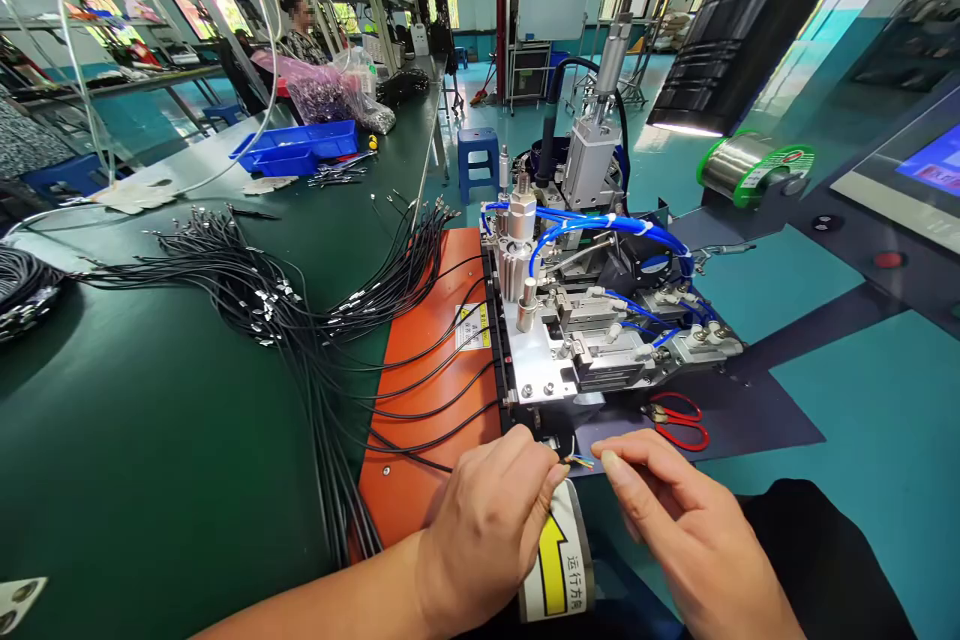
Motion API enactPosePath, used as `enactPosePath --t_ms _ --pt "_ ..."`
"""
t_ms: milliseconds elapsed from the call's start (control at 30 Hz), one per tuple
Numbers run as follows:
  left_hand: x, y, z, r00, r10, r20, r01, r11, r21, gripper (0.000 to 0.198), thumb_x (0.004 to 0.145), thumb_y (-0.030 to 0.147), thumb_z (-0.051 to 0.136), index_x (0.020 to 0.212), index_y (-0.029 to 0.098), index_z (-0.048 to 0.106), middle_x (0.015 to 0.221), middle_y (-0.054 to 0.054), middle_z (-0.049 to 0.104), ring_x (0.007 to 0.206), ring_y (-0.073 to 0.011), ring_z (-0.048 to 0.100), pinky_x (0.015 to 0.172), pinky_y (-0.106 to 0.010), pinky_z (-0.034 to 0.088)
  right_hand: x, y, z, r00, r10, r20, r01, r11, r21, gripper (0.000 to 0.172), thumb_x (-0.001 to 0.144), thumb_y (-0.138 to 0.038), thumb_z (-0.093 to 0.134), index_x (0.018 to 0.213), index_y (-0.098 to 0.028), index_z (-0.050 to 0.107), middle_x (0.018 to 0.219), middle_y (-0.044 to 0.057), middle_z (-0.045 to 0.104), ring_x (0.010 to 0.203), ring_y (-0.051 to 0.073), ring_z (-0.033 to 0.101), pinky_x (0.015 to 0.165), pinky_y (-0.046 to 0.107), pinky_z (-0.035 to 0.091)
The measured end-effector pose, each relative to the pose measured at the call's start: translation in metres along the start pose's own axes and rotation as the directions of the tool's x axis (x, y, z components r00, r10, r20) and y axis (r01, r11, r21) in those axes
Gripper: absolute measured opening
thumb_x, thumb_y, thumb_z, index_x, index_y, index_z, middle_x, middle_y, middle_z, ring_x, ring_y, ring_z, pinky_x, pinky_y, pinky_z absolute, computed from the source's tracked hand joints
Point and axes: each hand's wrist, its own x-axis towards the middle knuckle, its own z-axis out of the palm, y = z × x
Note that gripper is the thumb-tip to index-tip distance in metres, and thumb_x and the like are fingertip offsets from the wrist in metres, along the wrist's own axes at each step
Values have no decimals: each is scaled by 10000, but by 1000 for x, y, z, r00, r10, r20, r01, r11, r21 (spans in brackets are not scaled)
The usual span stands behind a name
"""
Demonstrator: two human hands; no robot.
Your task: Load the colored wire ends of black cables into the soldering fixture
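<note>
Left of the silver metal fixture machine with blue hoses (592,320), a bundle of thin black cables (300,320) fans across the green worktop (150,440) and the orange pad (427,390). Just before the machine, the left hand (487,530) pinches a cable end with coloured wire tips (579,461), and the right hand (675,510) fingers those tips. Red-handled scissors (679,420) lie right of the machine's front.

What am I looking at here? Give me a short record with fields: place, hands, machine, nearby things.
place: green workbench in a workshop
left hand: pinches a cable end with thin coloured wires
right hand: fingertips at the same wires
machine: metal fixture with blue hoses, just beyond the hands
nearby: bundle of black cables across an orange plate; red scissors; solder spool
background: a seated person at the far bench
</note>
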Motion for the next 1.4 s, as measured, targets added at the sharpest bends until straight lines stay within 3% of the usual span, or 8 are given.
enactPosePath --t_ms 200,367,567,733,800,967,1067,1400 --pt "0 -1 0 996 93 9 -93 996 8 216 1019 174 464 842 152 586 724 -27 486 653 -162 426 574 -301 309 9 -7 -9 938 236 252 -297 925 237 383 972 -581 556 1054 -222 665 700 -39 389 627 108 327 532 219 287" --pt "2 -1 0 991 131 39 -132 991 28 199 1006 160 485 831 150 579 727 -29 501 663 -166 426 587 -307 315 18 -17 -13 942 110 318 -146 985 90 329 970 -519 590 874 -212 664 842 -12 561 797 138 476 737 242 399" --pt "3 -1 -2 989 141 35 -139 989 -58 153 1017 167 476 957 137 614 846 -57 570 732 -163 499 633 -286 394 18 -18 -14 963 36 266 7 987 -160 323 1020 -453 509 830 -212 611 825 -1 562 777 152 511 711 267 416" --pt "1 -4 -2 976 192 101 -194 981 11 223 1017 183 468 830 143 584 781 -45 551 671 -159 473 572 -305 338 12 -11 -4 887 -343 310 458 748 -480 268 1036 -234 438 817 -186 585 813 28 530 689 157 468 620 309 347" --pt "1 -5 -1 978 180 108 -180 984 -10 211 1010 175 479 835 143 592 764 -42 545 662 -158 470 566 -305 336 11 -10 -5 869 -374 324 492 723 -485 265 1037 -224 438 836 -190 608 816 29 539 690 159 477 617 310 353" --pt "2 -2 -1 994 109 9 -108 988 -115 106 984 137 537 936 129 632 793 -50 560 716 -156 505 622 -281 399 14 -11 -22 996 -61 60 73 976 -207 221 1036 -433 511 1080 -275 661 1005 -12 648 933 134 602 826 212 459" --pt "2 -1 -1 996 90 -1 -89 988 -129 104 982 131 541 948 128 640 800 -56 554 723 -157 505 623 -278 405 11 -9 -26 984 105 141 -100 994 -45 292 1014 -511 525 1076 -263 665 971 -19 662 940 139 585 841 200 449" --pt "3 -1 -4 993 115 27 -112 989 -101 121 967 113 529 946 130 647 808 -56 558 699 -148 486 607 -264 392 7 -8 -13 916 236 326 -301 939 167 362 962 -530 602 827 -195 611 775 -29 525 736 111 464 624 211 363"
